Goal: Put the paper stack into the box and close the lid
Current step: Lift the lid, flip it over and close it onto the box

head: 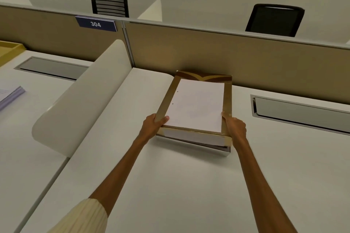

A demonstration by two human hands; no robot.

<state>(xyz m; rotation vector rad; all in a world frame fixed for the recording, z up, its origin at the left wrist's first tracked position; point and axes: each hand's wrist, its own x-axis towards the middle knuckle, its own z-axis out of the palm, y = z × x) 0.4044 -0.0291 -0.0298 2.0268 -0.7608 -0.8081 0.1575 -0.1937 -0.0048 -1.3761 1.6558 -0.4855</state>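
Observation:
A flat gold-coloured box (227,96) lies on the white desk (170,185), its far end against the tan partition. A white paper stack (197,104) with two punch holes on its left edge lies inside it. My left hand (152,126) grips the box's near left side, thumb resting on the paper's corner. My right hand (235,128) grips the near right side. Under the box's near end a grey-white layer (210,146) shows; I cannot tell whether it is a lid or part of the box.
The tan partition (246,58) runs along the back, and a curved white divider (81,100) stands to the left. A grey cable slot (303,111) is set in the desk at right. The neighbouring desk holds another paper pile (9,96) and a yellow tray-like piece (9,49).

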